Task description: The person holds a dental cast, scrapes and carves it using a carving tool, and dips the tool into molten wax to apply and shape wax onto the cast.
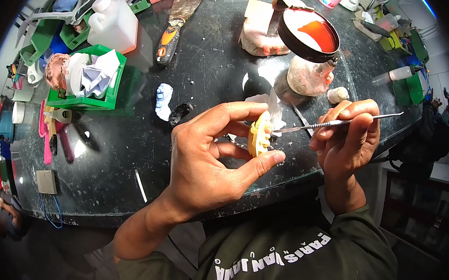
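Observation:
Near the table's front edge, my left hand (212,154) pinches a small yellow dental model (258,135) upright between thumb and fingers. My right hand (348,131) grips a slim metal dental carver (332,123) like a pen. The carver's left tip lies right at the model's toothed side, and its hooked other end points out to the right. Behind the model, a crumpled white tissue (274,110) and another thin metal tool (302,119) lie on the dark table (112,174). A black lump (181,113) and a pale blue-white piece (163,100) sit beyond my left hand.
A round tin of red material (310,32) stands tilted over a stained whitish pot (308,75). Farther back lie a scraper with an orange-black handle (169,40) and a white jug (112,25). At left, a green bin (112,98) holds plaster models and crumpled paper.

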Available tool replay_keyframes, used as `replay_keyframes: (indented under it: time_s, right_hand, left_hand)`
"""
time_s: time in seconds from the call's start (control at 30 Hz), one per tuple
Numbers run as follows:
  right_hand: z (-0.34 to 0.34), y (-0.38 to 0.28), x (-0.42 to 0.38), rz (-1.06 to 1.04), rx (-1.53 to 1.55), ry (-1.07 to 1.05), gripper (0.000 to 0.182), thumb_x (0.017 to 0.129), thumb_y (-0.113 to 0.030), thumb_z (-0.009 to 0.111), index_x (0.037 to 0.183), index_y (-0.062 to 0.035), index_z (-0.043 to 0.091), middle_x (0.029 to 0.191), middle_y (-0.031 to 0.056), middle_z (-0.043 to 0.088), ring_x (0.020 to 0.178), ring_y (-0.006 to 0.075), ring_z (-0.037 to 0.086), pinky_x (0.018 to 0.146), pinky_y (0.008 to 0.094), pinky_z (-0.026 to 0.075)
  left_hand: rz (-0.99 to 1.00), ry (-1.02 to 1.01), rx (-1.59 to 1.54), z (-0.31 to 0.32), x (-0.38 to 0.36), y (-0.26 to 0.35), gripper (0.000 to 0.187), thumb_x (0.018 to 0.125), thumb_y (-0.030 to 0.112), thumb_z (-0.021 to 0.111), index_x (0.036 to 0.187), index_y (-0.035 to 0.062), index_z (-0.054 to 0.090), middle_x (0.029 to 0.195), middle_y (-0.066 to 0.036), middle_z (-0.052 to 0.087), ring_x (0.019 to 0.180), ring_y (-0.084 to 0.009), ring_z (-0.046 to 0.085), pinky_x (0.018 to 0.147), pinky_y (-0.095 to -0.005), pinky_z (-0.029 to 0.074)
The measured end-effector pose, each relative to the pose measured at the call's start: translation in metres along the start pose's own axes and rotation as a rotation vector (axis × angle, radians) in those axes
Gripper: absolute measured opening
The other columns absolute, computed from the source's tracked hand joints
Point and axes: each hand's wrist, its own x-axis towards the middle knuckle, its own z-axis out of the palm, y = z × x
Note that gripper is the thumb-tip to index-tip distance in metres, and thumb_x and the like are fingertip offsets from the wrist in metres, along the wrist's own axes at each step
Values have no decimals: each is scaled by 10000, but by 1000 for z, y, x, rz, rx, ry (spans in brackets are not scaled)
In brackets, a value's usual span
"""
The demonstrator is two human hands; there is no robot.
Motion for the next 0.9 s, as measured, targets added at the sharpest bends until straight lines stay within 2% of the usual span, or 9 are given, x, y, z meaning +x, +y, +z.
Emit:
replay_keyframes:
  time_s: [0.23, 0.33, 0.43, 0.53, 0.67, 0.7, 0.77, 0.83, 0.9]
  right_hand:
    - [-1, -2, -2, 7, 31, -5, 331, 1079, -361, 490, 1032, -34, 484, 759, 137, 626, 550, 166, 636, 437, 250, 482]
    - [3, -5, 0, -35, -11, -25, 352, 1104, -354, 414, 1010, -21, 481, 727, 132, 573, 491, 163, 522, 409, 256, 456]
    - [-8, 0, -2, -66, 54, -46, 281, 1096, -303, 436, 1082, -29, 496, 832, 158, 632, 594, 213, 647, 454, 264, 459]
    - [-11, 3, 1, -195, -29, 84, 283, 1095, -300, 434, 1105, -27, 508, 864, 167, 632, 611, 230, 655, 467, 267, 455]
    - [-18, 3, 7, -262, -90, 385, 287, 1087, -300, 447, 1111, -27, 529, 902, 167, 633, 679, 241, 677, 491, 265, 458]
    - [-17, -1, 8, -243, -67, 413, 162, 1054, -193, 523, 1080, -34, 522, 886, 155, 616, 666, 218, 649, 499, 266, 464]
    - [-27, 1, 8, -292, -93, 286, 72, 1009, -82, 556, 1039, -40, 507, 862, 146, 601, 644, 195, 617, 506, 265, 471]
    - [-25, -1, 2, -272, -23, 217, 178, 919, 87, 580, 962, -47, 471, 836, 134, 580, 622, 151, 563, 525, 262, 485]
    - [-12, -6, -8, -192, 6, 125, 120, 946, 49, 560, 953, -30, 470, 850, 136, 595, 651, 146, 587, 566, 261, 505]
  left_hand:
    - [-111, -39, -101, -2, -1, 3, 546, 792, -60, 824, 1281, -80, 583, 1170, -181, 680, 1022, -206, 713, 811, -289, 633]
    - [-217, -76, -320, -4, 2, 5, 527, 824, -63, 793, 1298, -89, 566, 1171, -190, 681, 1036, -223, 712, 843, -305, 627]
    - [-253, -105, -400, -7, 4, 0, 520, 839, -61, 778, 1311, -87, 560, 1176, -190, 681, 1051, -234, 710, 855, -307, 623]
    - [-232, -87, -383, -6, 5, -1, 511, 835, -66, 780, 1300, -76, 569, 1150, -175, 686, 1040, -223, 710, 861, -305, 622]
    - [-96, 46, -150, -1, 2, 1, 511, 790, -63, 825, 1250, -54, 602, 1108, -142, 685, 1002, -189, 708, 811, -294, 640]
    - [-27, 76, -56, 0, 1, -2, 518, 774, -60, 840, 1237, -48, 609, 1097, -132, 683, 993, -179, 706, 791, -292, 646]
    - [157, 142, 149, 1, 1, -8, 557, 705, -37, 900, 1192, -29, 631, 1089, -95, 655, 950, -142, 692, 721, -275, 659]
    - [269, 178, 265, 1, 2, -8, 563, 686, -29, 913, 1174, -22, 632, 1090, -85, 635, 921, -130, 681, 719, -269, 659]
    - [300, 198, 353, 3, 0, -7, 578, 654, -24, 932, 1133, -4, 608, 1075, -67, 595, 894, -109, 653, 724, -260, 659]
